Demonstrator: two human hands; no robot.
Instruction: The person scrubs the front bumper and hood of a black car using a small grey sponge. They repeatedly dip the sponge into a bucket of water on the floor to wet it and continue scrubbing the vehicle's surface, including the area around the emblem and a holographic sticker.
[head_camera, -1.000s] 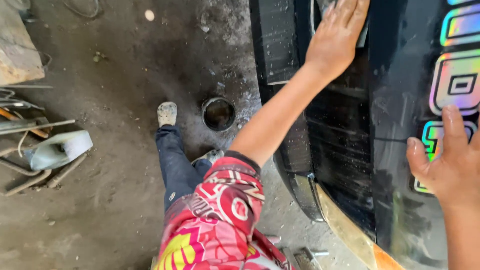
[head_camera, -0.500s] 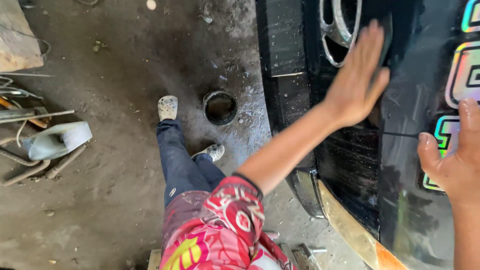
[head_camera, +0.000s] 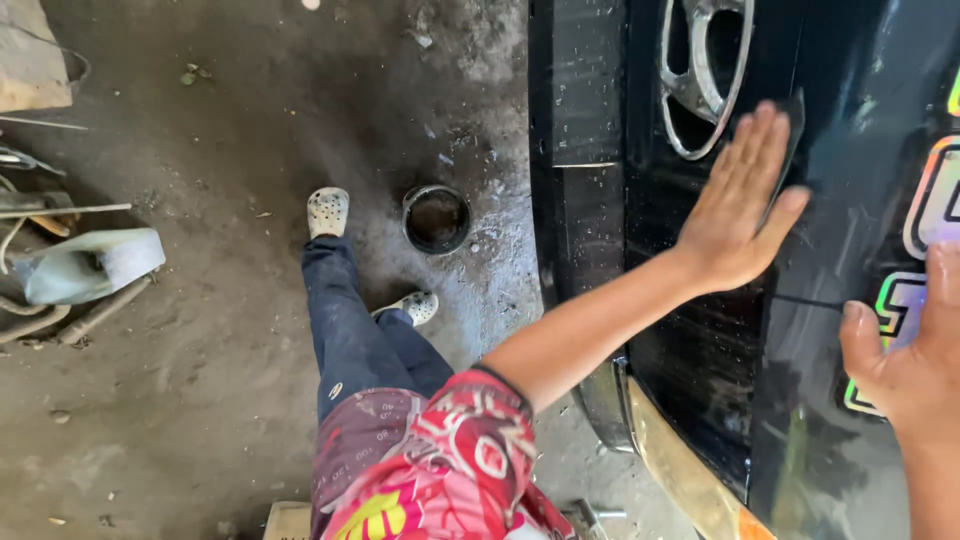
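Person's left arm is bare from the short sleeve (head_camera: 470, 440) down to the left hand (head_camera: 745, 215); no glove, ring or watch visible on it. The right hand (head_camera: 905, 370) is likewise ungloved. The shirt (head_camera: 420, 480) is a busy print in red, pink, maroon and white, with a yellow patch low on the front. Trousers (head_camera: 350, 335) are dark blue denim, worn long. Footwear: pale perforated clogs (head_camera: 327, 212), speckled with dirt.

floor: bare dirt left of black panel (head_camera: 700, 330) | blocks: round tin (head_camera: 436, 218), scrap pile (head_camera: 70, 270), legs (head_camera: 360, 340)
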